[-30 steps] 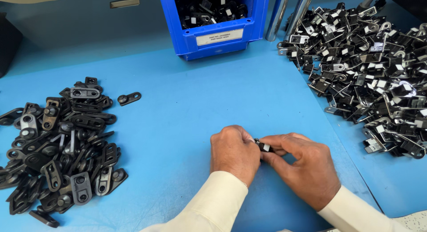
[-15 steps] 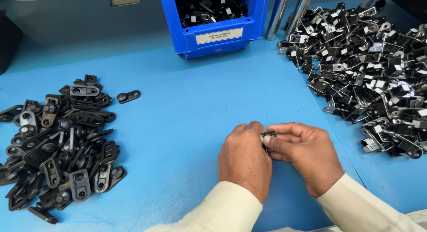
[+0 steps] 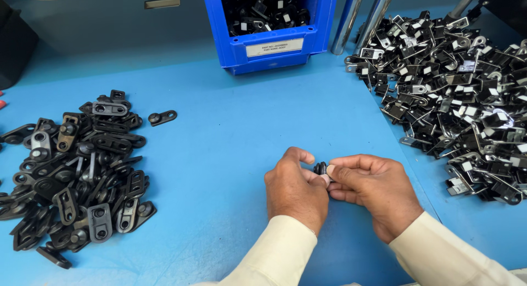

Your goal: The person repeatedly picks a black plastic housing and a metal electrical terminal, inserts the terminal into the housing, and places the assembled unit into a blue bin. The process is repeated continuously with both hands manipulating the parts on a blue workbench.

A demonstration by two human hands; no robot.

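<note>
My left hand (image 3: 295,188) and my right hand (image 3: 374,191) meet over the blue table (image 3: 230,116), just right of centre near the front edge. Together they pinch one small black part (image 3: 320,168) between the fingertips; most of it is hidden by the fingers. Cream sleeves cover both wrists. A heap of flat black parts with holes (image 3: 74,165) lies to the left of my left hand. A larger heap of black metal brackets with white tags (image 3: 466,105) lies to the right of my right hand.
A blue bin (image 3: 272,44) holding more black parts stands at the back centre. Two metal posts (image 3: 365,17) rise beside it. One loose black part (image 3: 162,117) lies apart from the left heap. A dark object (image 3: 13,44) sits at the far left edge.
Both hands have stayed together over the same spot, turning slightly. The left fingers have lifted a little and the small black part shows more between the fingertips.
</note>
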